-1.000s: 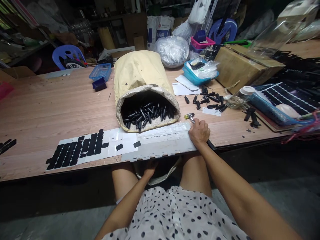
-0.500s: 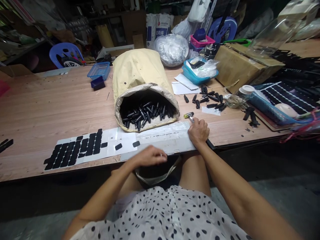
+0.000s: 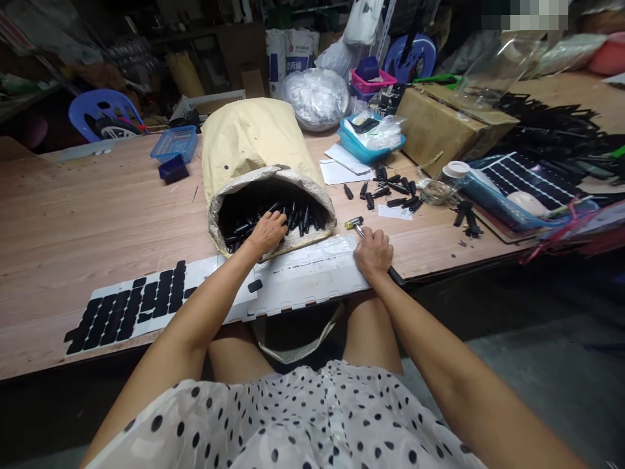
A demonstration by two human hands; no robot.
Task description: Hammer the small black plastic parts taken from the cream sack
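Observation:
My left hand (image 3: 268, 232) reaches into the mouth of a cream-coloured sack (image 3: 254, 133) that lies on its side. Its fingers are a little apart and bent, touching or just over a pile of slim black plastic parts (image 3: 303, 218); their tips are partly hidden. My right hand (image 3: 374, 253) is wrapped round a small hammer (image 3: 355, 223) with a yellowish face and a black grip, resting at the table's front edge. Between the hands lies a flat white-grey board (image 3: 303, 280). Left of it, black rounded-square pads (image 3: 114, 312) sit on a white sheet, partly behind my left forearm.
More black parts (image 3: 395, 189) lie loose right of the sack. Behind them stand a light-blue basket (image 3: 366, 153) and a cardboard box (image 3: 434, 130). A blue basket (image 3: 176, 143) and a small dark-blue tray (image 3: 173, 169) are at left. An open bag (image 3: 293, 355) hangs between the knees.
My left hand has gone from above the bag at the table edge forward into the sack's mouth. The right hand keeps its hold on the hammer. The view has shifted slightly.

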